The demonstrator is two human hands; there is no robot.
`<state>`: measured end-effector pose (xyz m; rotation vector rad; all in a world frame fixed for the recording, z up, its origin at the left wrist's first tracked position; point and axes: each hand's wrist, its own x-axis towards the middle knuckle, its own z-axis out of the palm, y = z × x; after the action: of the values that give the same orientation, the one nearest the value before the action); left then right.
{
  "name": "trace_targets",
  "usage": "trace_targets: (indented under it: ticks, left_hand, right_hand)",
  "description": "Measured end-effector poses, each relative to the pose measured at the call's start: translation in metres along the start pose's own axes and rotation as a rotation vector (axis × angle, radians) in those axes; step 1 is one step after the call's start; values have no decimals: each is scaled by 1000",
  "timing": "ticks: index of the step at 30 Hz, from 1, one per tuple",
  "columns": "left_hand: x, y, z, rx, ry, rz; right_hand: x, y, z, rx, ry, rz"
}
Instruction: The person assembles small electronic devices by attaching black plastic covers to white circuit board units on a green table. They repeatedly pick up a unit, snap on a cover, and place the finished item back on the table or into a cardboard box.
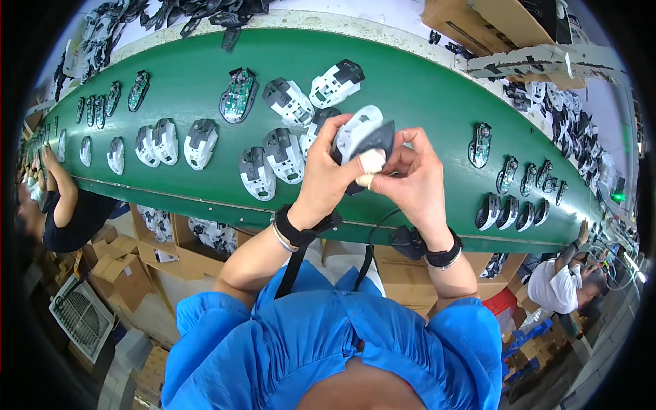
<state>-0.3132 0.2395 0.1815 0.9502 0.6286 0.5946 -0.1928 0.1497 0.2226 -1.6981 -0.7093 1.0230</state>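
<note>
My left hand [326, 172] grips a white and dark grey computer mouse shell [364, 132], held up over the green conveyor belt [424, 89]. My right hand [408, 176] presses a small pale cloth or pad [372, 162] against the shell's underside. Both wrists wear black straps. Just behind my hands, several more white and grey mouse shells [285, 101] lie on the belt.
Circuit-board mouse bases [238, 96] and dark shells [507, 212] lie along the belt. Another person's arm [60, 183] reaches in at left; a person in white [562, 285] sits at right. Cardboard boxes [123, 270] of parts stand under the belt.
</note>
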Motion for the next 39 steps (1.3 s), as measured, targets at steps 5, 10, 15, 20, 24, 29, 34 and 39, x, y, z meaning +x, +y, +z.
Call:
trace_targets:
  ticks: [5,10,15,20,24,29,34,39]
  left_hand:
    - [-1,4,-9,89,-133,98]
    - [-3,6,-18,170,-119,91]
    - [1,7,-25,213,-127,58]
    - [15,12,-23,57,-8,-63]
    - [16,11,-26,-102,18,-200]
    - [19,7,-37,-156,0,-177]
    - [15,5,-34,-131,18,-119]
    - [7,9,-27,87,87,-21]
  right_hand:
    - [12,-8,-23,365,-216,-66]
    - [28,-21,-18,388,-364,51]
    - [30,-10,-10,273,-228,22]
    - [17,-8,7,-99,51,-75]
    - [20,-7,18,-160,145,-159]
    - [19,-11,23,-23,132,-66]
    - [32,-9,32,-13,127,17]
    - [25,-5,42,-41,206,-69]
